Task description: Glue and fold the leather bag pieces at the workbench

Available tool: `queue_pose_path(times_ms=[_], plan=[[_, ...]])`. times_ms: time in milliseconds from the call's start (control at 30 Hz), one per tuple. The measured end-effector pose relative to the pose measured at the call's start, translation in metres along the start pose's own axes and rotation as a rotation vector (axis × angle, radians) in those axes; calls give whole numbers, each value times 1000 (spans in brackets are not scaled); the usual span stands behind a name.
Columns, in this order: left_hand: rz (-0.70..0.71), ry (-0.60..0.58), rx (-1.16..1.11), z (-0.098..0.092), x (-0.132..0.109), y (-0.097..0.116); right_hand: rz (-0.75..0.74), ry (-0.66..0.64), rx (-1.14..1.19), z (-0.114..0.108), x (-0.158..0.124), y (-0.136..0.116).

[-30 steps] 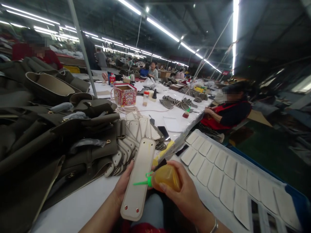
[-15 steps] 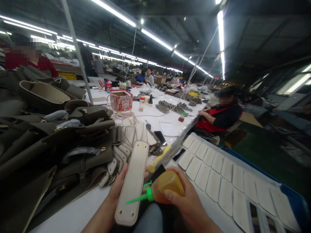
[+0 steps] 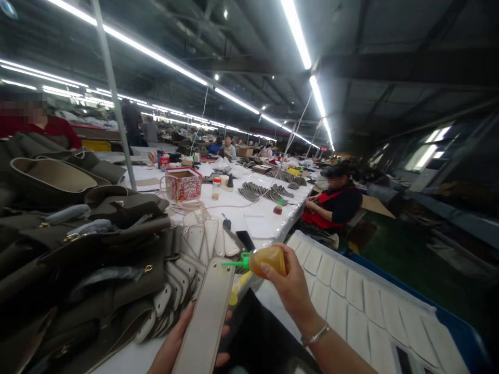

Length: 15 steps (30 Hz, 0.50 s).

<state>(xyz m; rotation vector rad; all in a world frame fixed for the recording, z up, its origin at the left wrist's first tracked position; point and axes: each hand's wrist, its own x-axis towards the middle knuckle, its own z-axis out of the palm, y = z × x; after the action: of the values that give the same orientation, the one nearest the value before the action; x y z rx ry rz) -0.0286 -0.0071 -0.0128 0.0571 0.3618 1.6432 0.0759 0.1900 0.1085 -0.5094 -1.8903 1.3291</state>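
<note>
Holding the strip (image 3: 205, 322) from beneath, the left hand (image 3: 175, 337) closes around both its long edges in the head view, fingertips showing past the right edge. The right hand (image 3: 290, 285) is wrapped about the bottle (image 3: 271, 261), thumb and fingers pinching its sides. The strip lies lengthwise at lower centre, its near end out of frame, its far end in front of the pile (image 3: 197, 239) of similar strips on the desk (image 3: 125, 359). Half a second ago the green nozzle (image 3: 244, 262) pointed across the near end; it now crosses the far end, beside the two rivets (image 3: 228, 269) there. The right hand has accordingly moved up and away from the body, and the view has tilted upward. Judged from this, attention has transferred from the near end to the far end. Contact between nozzle tip and strip cannot be confirmed, nor can any liquid leaving it. The panels (image 3: 354, 306) at right remain laid out in rows.
</note>
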Motion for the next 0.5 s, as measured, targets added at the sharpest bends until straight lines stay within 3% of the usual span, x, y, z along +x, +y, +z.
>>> queue_pose_path(times_ms=[200,500], plan=[[69,-80,-64,6,-1,9,23,-129,-100,2,-24,0],[44,-118,11,3,3,15,95,-279,-175,9,-78,12]])
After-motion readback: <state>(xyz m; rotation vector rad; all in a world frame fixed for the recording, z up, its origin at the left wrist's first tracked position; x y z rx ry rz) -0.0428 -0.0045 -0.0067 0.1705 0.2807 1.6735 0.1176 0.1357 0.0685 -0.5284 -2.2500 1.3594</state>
